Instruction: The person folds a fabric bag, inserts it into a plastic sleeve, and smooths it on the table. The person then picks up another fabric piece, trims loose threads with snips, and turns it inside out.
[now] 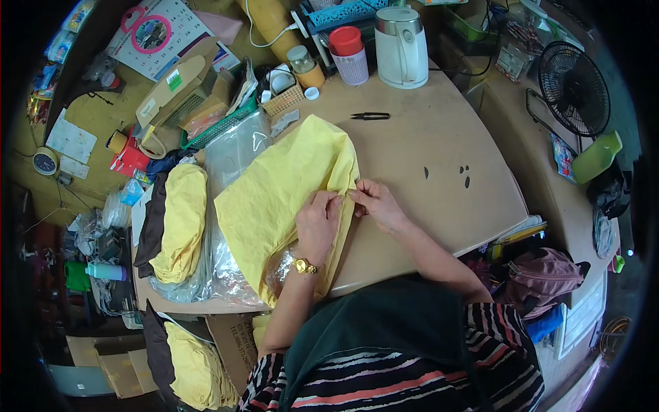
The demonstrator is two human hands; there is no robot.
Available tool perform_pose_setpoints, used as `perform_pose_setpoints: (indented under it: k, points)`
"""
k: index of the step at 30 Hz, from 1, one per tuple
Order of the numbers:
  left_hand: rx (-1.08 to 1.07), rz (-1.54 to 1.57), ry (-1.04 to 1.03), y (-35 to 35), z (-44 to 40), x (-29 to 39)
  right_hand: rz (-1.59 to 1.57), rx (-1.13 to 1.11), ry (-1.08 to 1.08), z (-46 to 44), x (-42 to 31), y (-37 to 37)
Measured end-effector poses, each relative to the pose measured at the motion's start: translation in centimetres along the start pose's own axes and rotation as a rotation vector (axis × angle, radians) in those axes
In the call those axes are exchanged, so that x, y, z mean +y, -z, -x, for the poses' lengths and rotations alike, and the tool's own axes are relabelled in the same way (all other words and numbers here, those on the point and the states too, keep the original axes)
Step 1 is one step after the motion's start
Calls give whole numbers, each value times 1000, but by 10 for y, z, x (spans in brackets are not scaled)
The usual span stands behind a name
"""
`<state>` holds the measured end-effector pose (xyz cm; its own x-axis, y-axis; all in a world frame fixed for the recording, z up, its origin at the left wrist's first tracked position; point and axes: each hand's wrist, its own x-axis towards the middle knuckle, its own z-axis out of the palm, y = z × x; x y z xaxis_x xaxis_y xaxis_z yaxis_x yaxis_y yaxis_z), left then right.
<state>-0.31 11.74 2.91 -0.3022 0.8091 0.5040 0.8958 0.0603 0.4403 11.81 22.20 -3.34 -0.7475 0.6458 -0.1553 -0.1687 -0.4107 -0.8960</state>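
Note:
A large yellow cloth piece (285,178) lies spread on the table in front of me, its right side folded into an edge. My left hand (317,221), with a gold watch at the wrist, pinches that edge. Close beside it, my right hand (376,204) also has thumb and finger closed on the same edge. Whatever small detail sits between the fingertips is hidden. Clear plastic (280,268) shows under the cloth's near part. Black thread snips (371,116) rest on the table beyond my hands.
Left of the cloth are clear plastic sheets (237,147) and a folded yellow cloth bundle (184,223). A white kettle (400,55), a red-lidded cup (350,58) and a jar (304,65) line the back. Several small dark pieces (467,182) lie right. A fan (574,88) stands farther right.

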Motion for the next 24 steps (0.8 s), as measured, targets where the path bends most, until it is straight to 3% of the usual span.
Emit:
perform_pose_setpoints:
  k: [2,4,5,6,7,8,9,11,12,15,17,20,22,24]
  points:
    - [27,36,-2,-4,2,-8,-52,16,20,0,3,-1]
    - [18,153,207,-3,-1,-10,-158,11,4,2,0,-4]
    - [16,153,204,-1,-4,-10,-264,6,-12,3,-2,-5]
    - [35,334,335,2,-7,-10,-268,8,-11,5,-7,-5]
    - [55,515,468,5,-10,-11,-321,31,-152,5,-14,-4]
    - [68,633,451,2,-10,-21,-371,53,-293,4,-18,-2]
    - [64,633,451,6,-13,-13,-374,56,-294,1,-15,3]
    - [-79,294,337,18,-20,10,-180,-164,-348,-7,-3,10]
    - [-56,224,192,10,-19,8,-182,-166,-351,-5,-4,7]
    - [-79,160,269,9,-17,3,-436,-178,-343,-2,-9,1]
    - [-17,325,287,1,-15,-7,-501,-310,-493,-3,-3,8]
    - [-19,488,346,-4,-15,-9,-424,-196,-410,5,-11,-11]
    - [38,267,232,-4,-13,-3,-342,-161,-341,-7,5,-4]
    - [-13,202,279,5,-13,4,-260,-124,-274,-11,14,-1]
